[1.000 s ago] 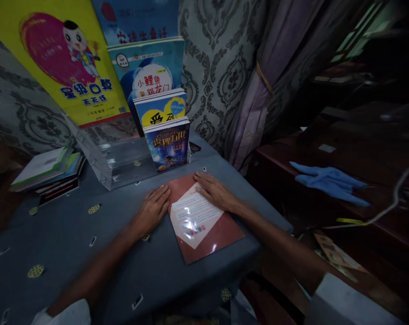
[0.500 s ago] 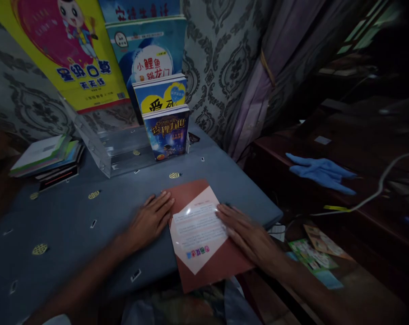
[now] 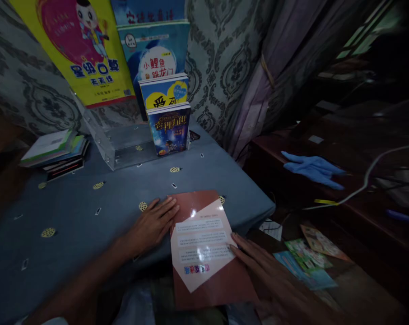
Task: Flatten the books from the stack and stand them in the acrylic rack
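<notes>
A reddish-brown book [image 3: 211,295] with a glossy, pale panel of upside-down print lies in front of me. Its far part rests on the cloth-covered table [image 3: 130,189], and its near part reaches past the front edge over my lap. My left hand [image 3: 159,223] is flat at the book's far left side, fingers stretched and fingertips on the cover. At the right side, my right hand [image 3: 258,264] has its fingers over the book's edge; its thumb is hidden. Light glares off the cover.
Behind stands a clear book stand [image 3: 111,155] with several upright books [image 3: 169,131]. A book pile [image 3: 57,155] sits at left. On the dark furniture at right are a blue glove [image 3: 313,169] and a pale cable [image 3: 365,180]. Colourful booklets [image 3: 309,257] lie lower down.
The book has come closer to my body, both hands moving along with it. My right hand has shifted from lying across the cover to its right edge. The view has shifted slightly.
</notes>
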The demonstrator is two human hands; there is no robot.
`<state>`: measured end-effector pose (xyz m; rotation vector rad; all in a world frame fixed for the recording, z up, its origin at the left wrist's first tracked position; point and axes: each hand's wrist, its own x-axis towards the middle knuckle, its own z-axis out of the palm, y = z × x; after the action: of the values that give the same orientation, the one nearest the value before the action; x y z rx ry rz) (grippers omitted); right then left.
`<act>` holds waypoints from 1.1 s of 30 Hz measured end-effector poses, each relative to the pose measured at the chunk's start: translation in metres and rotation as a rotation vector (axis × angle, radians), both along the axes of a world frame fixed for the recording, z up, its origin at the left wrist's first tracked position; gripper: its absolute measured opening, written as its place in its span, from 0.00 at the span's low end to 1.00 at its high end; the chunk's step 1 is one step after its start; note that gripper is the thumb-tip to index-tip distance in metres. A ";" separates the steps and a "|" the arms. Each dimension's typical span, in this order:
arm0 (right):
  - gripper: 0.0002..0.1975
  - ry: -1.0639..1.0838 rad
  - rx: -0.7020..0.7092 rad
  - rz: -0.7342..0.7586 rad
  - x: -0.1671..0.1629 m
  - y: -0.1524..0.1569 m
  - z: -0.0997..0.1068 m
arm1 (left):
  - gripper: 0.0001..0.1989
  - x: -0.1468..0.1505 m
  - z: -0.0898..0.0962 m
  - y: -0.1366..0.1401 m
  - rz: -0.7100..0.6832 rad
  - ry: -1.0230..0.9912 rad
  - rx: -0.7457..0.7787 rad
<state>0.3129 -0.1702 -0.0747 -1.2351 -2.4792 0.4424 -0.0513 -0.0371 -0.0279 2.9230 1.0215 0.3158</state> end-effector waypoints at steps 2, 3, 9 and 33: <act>0.35 -0.013 0.063 -0.036 -0.004 0.003 -0.002 | 0.24 0.000 0.000 0.000 0.001 0.007 0.000; 0.33 -0.007 0.099 -0.059 -0.007 0.005 -0.004 | 0.24 0.000 0.000 0.000 0.002 0.003 -0.002; 0.25 0.126 0.276 -0.048 -0.021 0.039 0.011 | 0.23 -0.001 0.001 0.001 0.020 -0.043 -0.076; 0.15 0.615 -0.017 -0.397 -0.069 0.207 0.085 | 0.28 0.016 0.015 0.048 0.351 -0.905 -0.928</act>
<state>0.2438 0.0372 0.0107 -1.3116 -1.6797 0.6201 -0.0356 0.0105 -0.0132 1.5075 1.0650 0.7960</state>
